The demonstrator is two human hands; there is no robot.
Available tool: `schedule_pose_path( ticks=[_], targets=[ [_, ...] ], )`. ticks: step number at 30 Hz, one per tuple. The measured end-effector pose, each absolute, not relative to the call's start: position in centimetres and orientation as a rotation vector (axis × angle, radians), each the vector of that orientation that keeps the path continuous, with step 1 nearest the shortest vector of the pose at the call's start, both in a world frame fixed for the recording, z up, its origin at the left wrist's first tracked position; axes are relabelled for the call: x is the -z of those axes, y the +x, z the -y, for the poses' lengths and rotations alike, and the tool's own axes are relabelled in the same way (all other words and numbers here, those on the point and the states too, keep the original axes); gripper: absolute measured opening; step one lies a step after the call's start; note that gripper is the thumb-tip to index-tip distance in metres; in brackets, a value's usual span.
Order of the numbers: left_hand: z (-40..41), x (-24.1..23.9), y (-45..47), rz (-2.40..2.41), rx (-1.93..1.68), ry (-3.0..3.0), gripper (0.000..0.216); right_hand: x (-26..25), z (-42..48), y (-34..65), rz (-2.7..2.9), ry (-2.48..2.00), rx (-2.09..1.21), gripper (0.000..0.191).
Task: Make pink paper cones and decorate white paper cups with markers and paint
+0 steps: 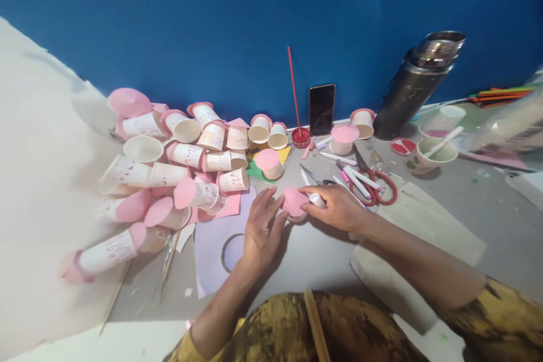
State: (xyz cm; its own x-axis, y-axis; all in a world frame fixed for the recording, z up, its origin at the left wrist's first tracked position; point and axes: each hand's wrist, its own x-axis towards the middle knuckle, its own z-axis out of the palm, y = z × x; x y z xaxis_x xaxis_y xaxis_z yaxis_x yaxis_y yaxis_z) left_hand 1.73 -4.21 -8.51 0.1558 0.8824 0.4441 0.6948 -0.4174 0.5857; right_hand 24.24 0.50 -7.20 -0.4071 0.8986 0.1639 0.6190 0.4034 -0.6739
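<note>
In front of me a paper cup point(297, 218) stands on the table, topped by a pink paper disc point(294, 202). My left hand point(263, 226) curves around its left side, thumb and fingertips against the disc's edge. From the right, my right hand point(339, 205) touches the disc with its fingertips. A short white tube point(317, 200) is tucked in that hand; its exact kind is unclear. Just beyond lie grey-bladed scissors point(314, 175), partly hidden, and several white markers point(358, 181). Another pink-topped cup point(270, 164) stands behind my left hand.
Many pink-and-white paper cups point(186, 155) are heaped at the left. Purple paper point(207, 254) carries a tape ring point(232, 253). Red-handled scissors point(388, 188), a phone point(321, 108), a dark flask point(418, 87) and a cup with a white stick point(432, 155) stand or lie toward the back and right.
</note>
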Motion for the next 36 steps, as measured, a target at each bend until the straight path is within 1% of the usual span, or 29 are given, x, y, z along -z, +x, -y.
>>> schedule_pose_path(
  ticks=[5, 8, 11, 14, 18, 24, 31, 36],
  targets=[
    [5.3, 8.0, 1.3, -1.501, -1.144, 2.389, 0.032, 6.8, -0.6, 24.5, 2.089, -1.295, -0.691, 0.035],
    [6.1, 8.0, 1.0, -1.452, -1.094, 2.493, 0.040, 6.6, -0.7, 24.6, 2.074, -1.321, -0.714, 0.033],
    [6.4, 8.3, 0.9, -1.372, -1.026, 2.577, 0.050, 6.7, -0.7, 24.5, 2.095, -1.329, -0.718, 0.036],
    [6.5, 8.3, 1.0, -1.324, -0.970, 2.617, 0.054, 6.8, -0.7, 24.4, 2.117, -1.328, -0.697, 0.038],
    [6.6, 8.0, 1.2, -1.337, -0.922, 2.638, 0.055, 6.9, -0.7, 24.3, 2.132, -1.340, -0.694, 0.038],
    [6.6, 7.9, 1.2, -1.372, -0.912, 2.597, 0.065, 6.7, -0.8, 24.4, 2.095, -1.371, -0.693, 0.039],
    [6.7, 8.0, 1.1, -1.389, -0.829, 2.618, 0.066, 6.8, -0.8, 24.4, 2.148, -1.369, -0.706, 0.040],
    [6.3, 7.9, 1.0, -1.472, -0.824, 2.465, 0.074, 6.7, -0.8, 24.5, 2.094, -1.314, -0.734, 0.040]
  ],
)
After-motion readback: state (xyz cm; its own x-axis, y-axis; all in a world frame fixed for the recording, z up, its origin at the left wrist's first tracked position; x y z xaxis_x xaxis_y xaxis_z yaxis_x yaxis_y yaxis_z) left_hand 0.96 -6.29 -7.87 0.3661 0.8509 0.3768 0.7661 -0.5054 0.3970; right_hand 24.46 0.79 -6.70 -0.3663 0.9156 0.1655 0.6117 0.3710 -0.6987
